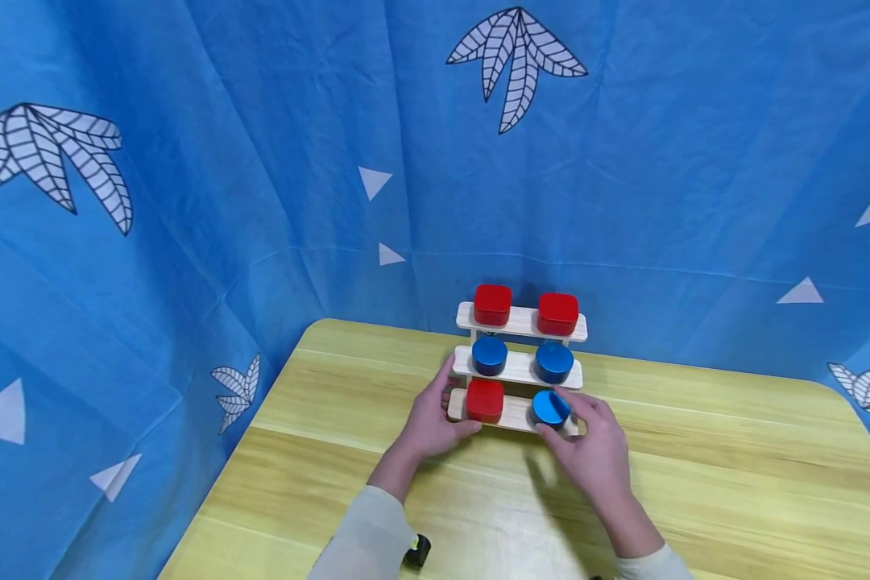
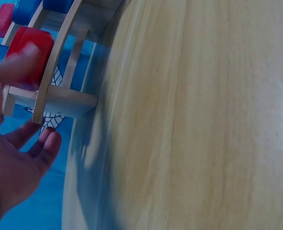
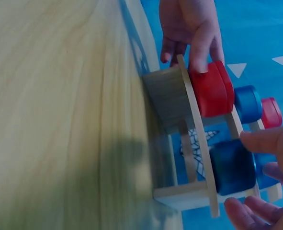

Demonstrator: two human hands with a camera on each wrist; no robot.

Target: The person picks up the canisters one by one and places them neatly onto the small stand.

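Observation:
A three-tier wooden shelf [image 1: 520, 322] holds red square-lidded boxes and blue round tins. My right hand [image 1: 590, 443] is at the blue tin [image 1: 548, 408] on the lowest tier, thumb at its front edge and fingertips at its back right. The right wrist view shows this blue tin [image 3: 233, 166] between thumb and fingers. My left hand [image 1: 431, 419] is at the shelf's left end by the lowest red box [image 1: 484, 401]. Its thumb lies over the red box [image 2: 36, 57] in the left wrist view, its loosely bent fingers beside the plank end.
Two blue tins [image 1: 489, 356] sit on the middle tier and two red boxes [image 1: 493, 304] on the top. The shelf stands near the back edge of the wooden table [image 1: 696, 451], before a blue curtain [image 1: 623, 161]. A small black object [image 1: 418, 551] lies by the left sleeve.

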